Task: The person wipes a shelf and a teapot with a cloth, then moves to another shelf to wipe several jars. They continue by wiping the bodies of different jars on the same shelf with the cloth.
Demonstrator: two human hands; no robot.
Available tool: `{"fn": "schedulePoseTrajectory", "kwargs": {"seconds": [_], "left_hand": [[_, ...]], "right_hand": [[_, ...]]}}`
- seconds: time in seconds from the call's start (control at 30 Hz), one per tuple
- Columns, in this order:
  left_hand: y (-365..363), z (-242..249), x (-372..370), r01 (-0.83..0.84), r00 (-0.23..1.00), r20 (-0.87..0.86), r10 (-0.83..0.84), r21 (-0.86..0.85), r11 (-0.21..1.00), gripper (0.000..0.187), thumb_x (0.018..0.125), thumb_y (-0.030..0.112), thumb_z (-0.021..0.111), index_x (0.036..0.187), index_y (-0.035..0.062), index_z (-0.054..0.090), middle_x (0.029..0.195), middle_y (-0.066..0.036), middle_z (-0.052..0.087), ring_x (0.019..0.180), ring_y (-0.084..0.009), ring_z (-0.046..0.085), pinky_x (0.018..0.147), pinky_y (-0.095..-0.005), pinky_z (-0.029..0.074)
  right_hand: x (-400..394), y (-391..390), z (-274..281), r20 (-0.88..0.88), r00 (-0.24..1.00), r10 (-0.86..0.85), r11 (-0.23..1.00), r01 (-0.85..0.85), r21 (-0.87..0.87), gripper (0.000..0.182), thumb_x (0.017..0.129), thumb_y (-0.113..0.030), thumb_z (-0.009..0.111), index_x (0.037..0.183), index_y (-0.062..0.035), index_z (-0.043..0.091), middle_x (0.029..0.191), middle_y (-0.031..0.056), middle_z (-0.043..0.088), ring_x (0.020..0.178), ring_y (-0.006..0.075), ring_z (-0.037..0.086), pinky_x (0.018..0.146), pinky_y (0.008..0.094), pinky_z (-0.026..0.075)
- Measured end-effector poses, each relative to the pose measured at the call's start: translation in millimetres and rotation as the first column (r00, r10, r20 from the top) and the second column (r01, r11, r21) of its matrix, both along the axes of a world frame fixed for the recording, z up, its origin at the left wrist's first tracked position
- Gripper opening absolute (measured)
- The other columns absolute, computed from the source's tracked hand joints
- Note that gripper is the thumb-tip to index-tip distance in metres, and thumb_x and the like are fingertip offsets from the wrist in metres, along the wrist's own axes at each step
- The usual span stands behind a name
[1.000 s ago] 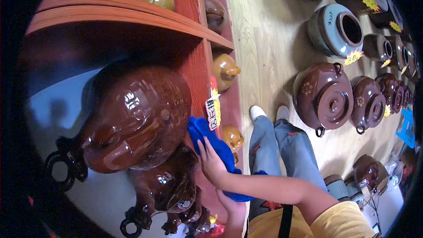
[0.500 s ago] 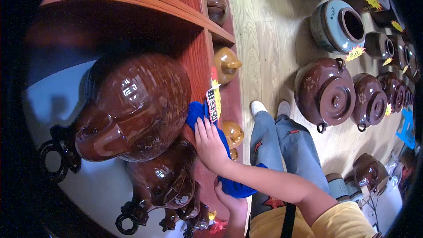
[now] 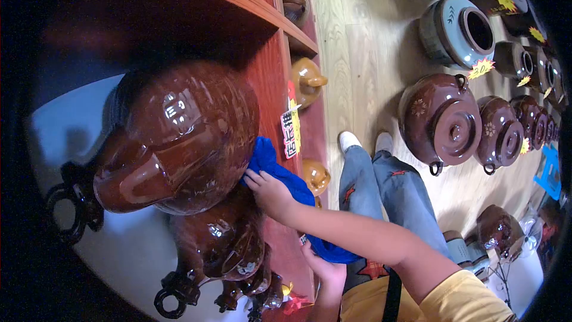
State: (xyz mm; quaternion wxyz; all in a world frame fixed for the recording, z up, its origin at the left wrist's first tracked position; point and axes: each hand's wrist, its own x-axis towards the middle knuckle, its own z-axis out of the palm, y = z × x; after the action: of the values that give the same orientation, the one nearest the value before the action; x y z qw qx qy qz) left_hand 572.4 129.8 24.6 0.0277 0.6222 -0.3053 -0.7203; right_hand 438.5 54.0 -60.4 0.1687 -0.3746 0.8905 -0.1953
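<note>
A large glossy brown pot (image 3: 185,131) with a wide spout lies in view on the left, on a white shelf surface. My right hand (image 3: 274,197) reaches across and presses a blue cloth (image 3: 292,185) against the pot's near side, fingers bent over the cloth's edge. Lower down, my left hand (image 3: 326,267) is at the other end of the cloth, thumb showing and fingers partly hidden by it. A smaller brown pot (image 3: 223,244) stands beside the large one, close to my right hand.
A price tag (image 3: 290,131) hangs on the red wooden shelf edge (image 3: 268,77). Amber pots (image 3: 316,177) sit on a lower ledge. Across the wooden floor (image 3: 357,53) stand brown lidded pots (image 3: 441,122) and a pale blue jar (image 3: 456,33).
My right hand has moved slightly left and down, drawing the cloth against the large pot. My left hand has shifted slightly right. The view has shifted a little.
</note>
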Motion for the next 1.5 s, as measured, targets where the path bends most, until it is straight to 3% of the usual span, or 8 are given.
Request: {"fn": "schedulePoseTrajectory", "kwargs": {"seconds": [0.13,0.27,0.37,0.57,0.73,1.07,1.23,1.5], "left_hand": [[-8.1,9.7,-36.3,0.009,0.995,-0.103,-0.02,-0.108,0.994,0.047,0.082,0.04,0.046,0.12,0.0115,0.05,0.12,-0.007,0.054,0.109,-0.0249,0.052,0.093,-0.0421,0.041],[-35.2,3.6,-52.6,-0.031,0.995,-0.094,0.021,-0.108,0.994,0.049,0.079,0.041,0.05,0.121,0.0145,0.05,0.119,-0.007,0.054,0.108,-0.0264,0.053,0.093,-0.0429,0.041],[-29.9,9.5,-53.2,0.023,0.998,-0.045,-0.033,-0.194,0.981,0.048,0.079,0.039,0.05,0.119,0.0128,0.051,0.119,-0.007,0.055,0.106,-0.0264,0.054,0.09,-0.0427,0.043],[-13.5,14.0,-23.4,0.049,0.99,0.14,-0.029,-0.143,0.989,0.043,0.079,0.037,0.047,0.112,0.0088,0.054,0.109,-0.006,0.06,0.098,-0.0251,0.057,0.085,-0.0408,0.044],[-18.5,3.9,-19.4,0.071,0.994,0.083,-0.065,-0.082,0.994,0.044,0.079,0.037,0.047,0.112,0.0086,0.054,0.106,-0.007,0.06,0.097,-0.0251,0.058,0.086,-0.0396,0.044],[-46.4,7.7,-33.5,0.122,0.992,0.056,-0.11,-0.309,0.943,0.045,0.08,0.036,0.048,0.117,0.0109,0.05,0.112,-0.007,0.057,0.1,-0.0245,0.056,0.086,-0.038,0.044],[-37.3,6.8,-21.5,0.139,0.988,0.092,-0.124,-0.182,0.973,0.042,0.079,0.036,0.049,0.111,0.0101,0.054,0.106,-0.006,0.059,0.095,-0.0235,0.058,0.082,-0.0386,0.046],[-23.2,14.6,18.6,0.123,0.976,0.19,-0.106,-0.084,0.989,0.034,0.077,0.035,0.05,0.1,0.0106,0.058,0.097,-0.006,0.062,0.087,-0.0241,0.06,0.077,-0.0374,0.048]], "right_hand": [[-44.5,3.1,-1.6,0.083,0.99,0.114,0.987,-0.103,-0.122,0.027,0.082,-0.023,0.047,0.1,-0.0156,0.066,0.111,-0.0016,0.06,0.114,0.015,0.046,0.104,0.0335,0.023],[-44.0,-10.4,-14.2,0.175,0.971,0.162,0.987,-0.155,-0.051,0.034,0.079,-0.023,0.048,0.11,-0.0134,0.059,0.12,-0.0029,0.054,0.12,0.013,0.04,0.107,0.0334,0.019],[-34.4,1.4,-15.0,0.046,0.999,-0.016,0.988,0.023,-0.153,0.027,0.083,-0.022,0.046,0.101,-0.0142,0.065,0.111,-0.0026,0.06,0.115,0.0145,0.046,0.106,0.0332,0.021],[-8.3,41.3,8.8,0.113,0.879,-0.463,0.865,0.476,-0.158,0.048,0.085,-0.017,0.042,0.132,-0.0064,0.04,0.139,0.0025,0.036,0.132,0.0179,0.027,0.108,0.0326,0.02],[-14.2,36.4,16.0,0.14,0.822,-0.552,0.807,0.569,-0.157,0.052,0.083,-0.014,0.041,0.132,0.0033,0.034,0.141,0.0116,0.032,0.131,0.0221,0.03,0.105,0.0335,0.025],[-31.3,19.4,26.0,0.552,0.493,-0.673,0.361,0.87,-0.337,0.057,0.076,-0.001,0.042,0.13,0.0126,0.028,0.138,0.0244,0.029,0.129,0.0352,0.029,0.103,0.0411,0.027],[-9.8,35.7,14.4,0.023,0.891,-0.454,0.888,0.455,-0.063,0.052,0.083,-0.015,0.042,0.129,0.0065,0.037,0.141,0.0144,0.031,0.13,0.0264,0.028,0.104,0.0346,0.026],[55.7,52.5,14.0,0.169,0.981,-0.093,0.994,0.102,-0.047,0.049,0.084,-0.02,0.044,0.131,-0.0052,0.043,0.144,0.008,0.028,0.133,0.0214,0.022,0.105,0.0356,0.024]]}}
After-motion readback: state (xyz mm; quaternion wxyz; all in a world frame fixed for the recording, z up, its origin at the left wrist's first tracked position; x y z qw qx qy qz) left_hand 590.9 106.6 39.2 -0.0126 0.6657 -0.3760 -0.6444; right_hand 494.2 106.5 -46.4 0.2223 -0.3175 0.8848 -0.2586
